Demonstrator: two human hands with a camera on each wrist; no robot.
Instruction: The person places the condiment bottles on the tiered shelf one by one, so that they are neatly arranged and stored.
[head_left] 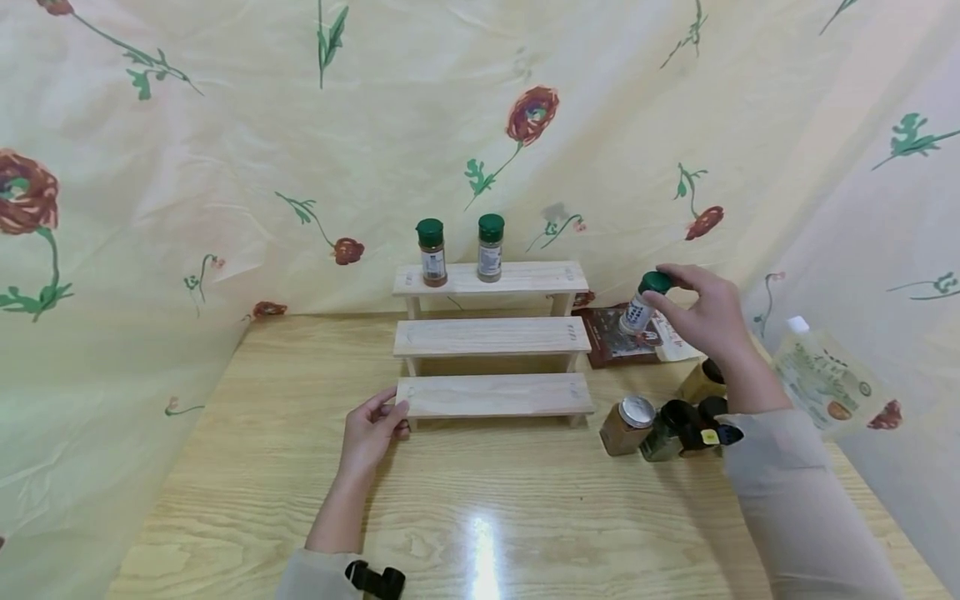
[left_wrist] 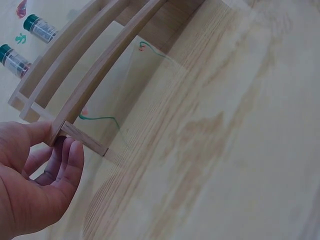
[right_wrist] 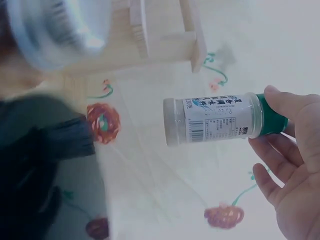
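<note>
A three-step wooden rack [head_left: 491, 337] stands on the table. My left hand [head_left: 373, 429] pinches the left end of its lowest shelf, thumb on top and fingers below; the left wrist view shows this hand [left_wrist: 40, 175] at the shelf's corner. By its green cap, my right hand [head_left: 705, 308] holds a clear spice jar [head_left: 637, 312] with a white label, tilted in the air right of the rack. The label and pale contents of that jar [right_wrist: 215, 120] show in the right wrist view. Two similar green-capped jars, one reddish [head_left: 432, 254] and one pale [head_left: 491, 248], stand on the top shelf.
Right of the rack sit a silver-lidded square jar [head_left: 627, 425], several dark-capped jars [head_left: 663, 433] and a yellowish jar [head_left: 701, 383] partly behind the right forearm. A brown packet [head_left: 615, 337] lies at the back, and a white-capped pouch [head_left: 828, 375] stands at the right edge. Floral cloth [head_left: 360, 150] hangs behind.
</note>
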